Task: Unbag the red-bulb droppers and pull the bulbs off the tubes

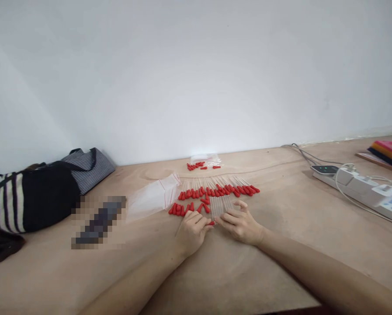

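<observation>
While both hands worked low over the wood-grained table (196,288), the left hand (191,232) pinched a small red bulb (211,223) between narrowed fingers. The right hand (241,225) sat just beside it, fingers curled over the near part of the tubes (221,204); whether they gripped one could not be told. Clear, thin and straight, the tubes lay side by side like a ribbed sheet. Just beyond the left hand, loose bulbs (182,210), smooth and rounded, lay in an uneven row, with a few askew near the tubes. Well to the left, pixel blocks hid a dark oblong (99,223); near it, filmy bags (146,201) with red lines overlapped flat. Past the tubes spread a row of droppers (218,191), red ends nearer, slender see-through stems pointing away. Off left slumped a soft black pouch (51,197) with cream stripes; off right stood a boxy white power strip (362,188) with a looped cord. Farther back, a small red heap (195,166) lay beside a crinkled clear packet (205,159), before the smooth pale wall (196,78).
</observation>
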`<state>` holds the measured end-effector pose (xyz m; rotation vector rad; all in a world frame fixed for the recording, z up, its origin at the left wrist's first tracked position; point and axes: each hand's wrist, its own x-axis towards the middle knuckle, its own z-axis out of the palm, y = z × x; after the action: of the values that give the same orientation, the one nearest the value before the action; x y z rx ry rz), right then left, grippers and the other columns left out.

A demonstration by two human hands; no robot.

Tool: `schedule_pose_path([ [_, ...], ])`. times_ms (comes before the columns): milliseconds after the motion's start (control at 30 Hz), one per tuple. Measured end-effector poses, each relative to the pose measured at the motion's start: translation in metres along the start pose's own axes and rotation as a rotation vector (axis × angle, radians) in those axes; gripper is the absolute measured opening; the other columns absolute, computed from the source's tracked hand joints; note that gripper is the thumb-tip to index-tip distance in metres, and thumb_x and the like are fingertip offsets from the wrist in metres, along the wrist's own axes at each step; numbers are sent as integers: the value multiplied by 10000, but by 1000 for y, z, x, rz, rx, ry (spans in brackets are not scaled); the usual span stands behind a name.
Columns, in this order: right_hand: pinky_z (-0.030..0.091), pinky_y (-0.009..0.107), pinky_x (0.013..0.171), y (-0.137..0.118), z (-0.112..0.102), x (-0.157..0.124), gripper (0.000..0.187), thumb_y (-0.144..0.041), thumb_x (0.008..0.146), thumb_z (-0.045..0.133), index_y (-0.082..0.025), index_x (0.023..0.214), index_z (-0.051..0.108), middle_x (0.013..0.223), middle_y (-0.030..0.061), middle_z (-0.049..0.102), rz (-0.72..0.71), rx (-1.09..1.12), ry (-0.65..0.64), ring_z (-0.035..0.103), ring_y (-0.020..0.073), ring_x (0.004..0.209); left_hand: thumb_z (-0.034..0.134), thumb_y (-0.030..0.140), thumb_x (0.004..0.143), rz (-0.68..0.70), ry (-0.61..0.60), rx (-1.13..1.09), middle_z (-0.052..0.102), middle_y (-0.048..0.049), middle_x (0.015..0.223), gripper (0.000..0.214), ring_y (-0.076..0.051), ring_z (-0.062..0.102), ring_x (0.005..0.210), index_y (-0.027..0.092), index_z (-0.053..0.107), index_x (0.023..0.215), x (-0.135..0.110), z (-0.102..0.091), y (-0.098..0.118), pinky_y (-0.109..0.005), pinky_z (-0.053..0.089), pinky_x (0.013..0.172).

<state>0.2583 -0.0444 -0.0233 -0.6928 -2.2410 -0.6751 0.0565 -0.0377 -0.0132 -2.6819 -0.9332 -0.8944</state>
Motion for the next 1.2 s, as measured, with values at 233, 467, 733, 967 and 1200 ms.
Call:
schedule_pose_path([
  [233, 251, 346, 814, 26, -13, -29, 291, -91, 806, 389, -211, 975, 592, 741, 4, 617, 397, -8, -14, 522, 99, 665, 440, 272, 850, -153, 117, -51, 605, -26, 674, 203, -147, 544, 657, 192, 609, 773, -15, -14, -27, -291, 434, 656],
  [467, 355, 290, 639, 29, 3, -29, 364, -95, 772, 334, -159, 1029, 584, 815, 77, 582, 717, 41, -119, 539, 164, 755, 405, 200, 811, -440, 198, -80, 556, -49, 805, 256, -126, 564, 656, 158, 601, 971, -9, -19, -41, -242, 472, 584],
  [733, 395, 283, 626, 32, 9, -27, 249, -121, 767, 384, -170, 780, 628, 763, 70, 588, 764, 123, -108, 553, 159, 699, 488, 266, 762, -501, 125, -47, 566, -11, 692, 152, -112, 522, 546, 160, 588, 804, -6, -19, -49, -242, 459, 545],
  [967, 394, 301, 709, 24, 13, -21, 247, -186, 813, 385, -174, 835, 631, 859, 80, 596, 721, 194, -153, 559, 163, 797, 571, 330, 733, -423, 144, -23, 581, -21, 707, 161, -167, 546, 695, 191, 614, 802, -5, -21, -46, -287, 460, 631],
  [1200, 325, 343, 771, 21, 12, -21, 265, -221, 842, 361, -203, 895, 619, 950, 71, 618, 686, 155, -219, 531, 183, 903, 571, 312, 741, -366, 136, 1, 591, -36, 813, 157, -186, 536, 779, 201, 615, 843, -10, -22, -43, -322, 443, 716],
])
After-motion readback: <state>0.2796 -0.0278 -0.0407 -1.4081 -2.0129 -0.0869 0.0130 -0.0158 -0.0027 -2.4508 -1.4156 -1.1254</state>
